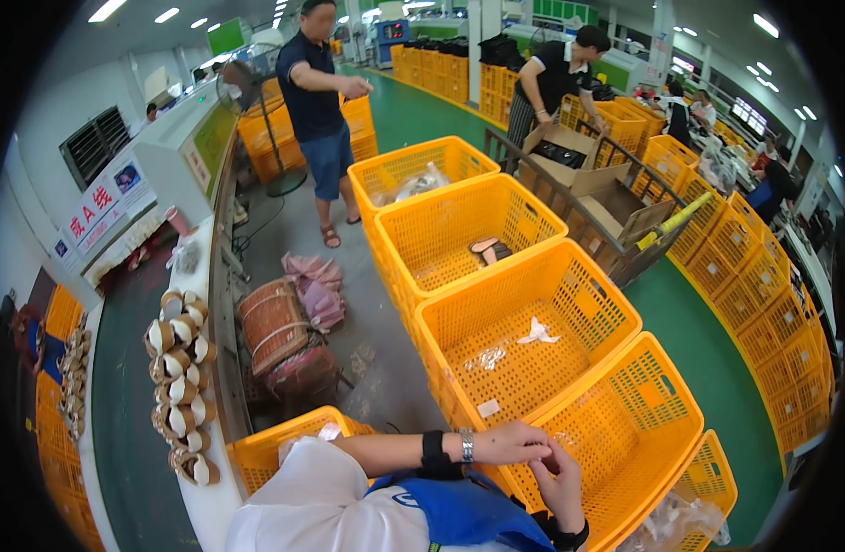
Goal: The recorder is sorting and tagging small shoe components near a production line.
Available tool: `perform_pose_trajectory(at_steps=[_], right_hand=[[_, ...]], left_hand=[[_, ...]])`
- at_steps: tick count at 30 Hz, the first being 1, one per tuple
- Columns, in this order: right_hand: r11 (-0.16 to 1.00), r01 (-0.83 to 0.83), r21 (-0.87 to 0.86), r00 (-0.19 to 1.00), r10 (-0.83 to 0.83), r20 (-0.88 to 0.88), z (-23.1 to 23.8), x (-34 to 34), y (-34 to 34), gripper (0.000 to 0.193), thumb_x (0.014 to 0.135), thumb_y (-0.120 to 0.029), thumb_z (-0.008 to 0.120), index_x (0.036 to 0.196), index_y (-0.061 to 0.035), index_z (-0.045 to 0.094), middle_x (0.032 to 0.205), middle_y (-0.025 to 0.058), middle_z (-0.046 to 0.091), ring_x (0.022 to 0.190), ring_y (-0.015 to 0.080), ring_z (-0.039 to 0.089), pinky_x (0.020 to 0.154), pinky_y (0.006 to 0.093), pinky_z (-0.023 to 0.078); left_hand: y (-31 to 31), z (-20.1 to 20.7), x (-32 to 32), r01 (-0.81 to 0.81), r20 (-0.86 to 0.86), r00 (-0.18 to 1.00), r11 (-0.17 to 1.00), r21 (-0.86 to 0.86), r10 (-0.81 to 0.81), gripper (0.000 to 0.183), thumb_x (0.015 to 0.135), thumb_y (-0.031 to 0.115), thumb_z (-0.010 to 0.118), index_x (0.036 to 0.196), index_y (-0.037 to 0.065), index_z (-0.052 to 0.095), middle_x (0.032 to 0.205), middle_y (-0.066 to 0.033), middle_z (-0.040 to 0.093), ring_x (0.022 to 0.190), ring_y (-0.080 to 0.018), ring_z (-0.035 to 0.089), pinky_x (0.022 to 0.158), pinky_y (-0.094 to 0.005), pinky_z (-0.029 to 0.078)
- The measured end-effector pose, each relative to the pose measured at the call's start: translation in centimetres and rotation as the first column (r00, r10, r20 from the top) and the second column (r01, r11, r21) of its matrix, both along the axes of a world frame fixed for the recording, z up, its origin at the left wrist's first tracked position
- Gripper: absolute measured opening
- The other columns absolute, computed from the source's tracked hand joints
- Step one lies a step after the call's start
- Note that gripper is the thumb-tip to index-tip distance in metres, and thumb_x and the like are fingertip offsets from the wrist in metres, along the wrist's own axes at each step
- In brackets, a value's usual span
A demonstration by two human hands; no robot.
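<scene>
My left hand (510, 443), with a metal watch and a black band at the wrist, is held in front of me over the crates. Its fingers are bent and drawn together at the tips. My right hand (560, 478), a black band on its wrist, meets it fingertip to fingertip, thumb and fingers closed in a pinch. Anything between them is too small to make out. Beneath the hands stands a yellow plastic crate (657, 359). Just beyond it, another yellow crate (450, 368) holds a crumpled white scrap (537, 332) and some clear plastic.
Farther crates hold a pair of dark soles (490, 250) and plastic bags (422, 184). Sandals (179, 368) line the conveyor edge at left. A woven basket (275, 322) sits on the floor. One person (317, 101) stands ahead; another (551, 87) leans over a cart with cardboard boxes (560, 156).
</scene>
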State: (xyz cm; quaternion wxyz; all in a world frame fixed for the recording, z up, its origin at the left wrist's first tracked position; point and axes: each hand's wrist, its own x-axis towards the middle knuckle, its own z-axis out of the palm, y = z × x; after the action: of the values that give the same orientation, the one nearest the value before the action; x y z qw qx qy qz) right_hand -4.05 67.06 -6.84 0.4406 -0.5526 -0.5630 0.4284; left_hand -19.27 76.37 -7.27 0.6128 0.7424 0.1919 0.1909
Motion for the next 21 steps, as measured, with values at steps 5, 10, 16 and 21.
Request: perform_pose_trajectory(at_steps=[5,10,16,21], right_hand=[[0.925,0.381,-0.014,0.910,-0.377,-0.172,1.4,-2.0,-2.0,0.027,0.077,0.003,0.061,0.103,0.0049,0.056,0.081,0.0078,0.060,0.073,0.0123,0.058,0.066,0.0229,0.046],[0.911,0.375,0.173,0.894,-0.405,0.193,2.2,-2.3,-4.5,0.016,0.081,-0.005,0.062,0.095,0.0033,0.060,0.084,0.0106,0.061,0.072,0.0144,0.057,0.064,0.0251,0.047],[0.796,0.428,0.428,0.812,-0.547,0.204,0.6,-3.1,-5.4,0.016,0.073,0.005,0.063,0.088,0.0041,0.060,0.077,0.0089,0.058,0.068,0.0156,0.057,0.061,0.0246,0.045],[0.764,0.487,0.422,0.768,-0.605,0.209,1.0,-5.1,-6.2,0.007,0.072,0.005,0.063,0.079,0.0041,0.060,0.074,0.0101,0.057,0.066,0.0173,0.056,0.059,0.0249,0.044]], left_hand=[[-0.3,0.3,1.5,0.146,-0.070,0.986,0.989,-0.035,-0.148,0.028,0.090,0.027,0.048,0.093,0.001,0.056,0.077,-0.0098,0.060,0.070,-0.0171,0.057,0.064,-0.0283,0.046],[-1.4,-1.4,1.9,0.162,0.030,0.987,0.979,-0.125,-0.159,0.029,0.091,0.029,0.047,0.093,0.002,0.058,0.069,-0.0053,0.057,0.061,-0.0087,0.052,0.056,-0.0234,0.043],[-1.7,-0.6,1.1,0.254,-0.048,0.955,0.889,-0.381,-0.293,0.028,0.091,0.029,0.048,0.092,0.002,0.058,0.061,0.0012,0.047,0.055,-0.0060,0.043,0.050,-0.0201,0.038],[-2.3,-0.4,-0.3,0.257,-0.027,0.954,0.862,-0.438,-0.299,0.026,0.090,0.028,0.049,0.090,0.004,0.058,0.060,0.0024,0.047,0.054,-0.0056,0.044,0.049,-0.0196,0.038]])
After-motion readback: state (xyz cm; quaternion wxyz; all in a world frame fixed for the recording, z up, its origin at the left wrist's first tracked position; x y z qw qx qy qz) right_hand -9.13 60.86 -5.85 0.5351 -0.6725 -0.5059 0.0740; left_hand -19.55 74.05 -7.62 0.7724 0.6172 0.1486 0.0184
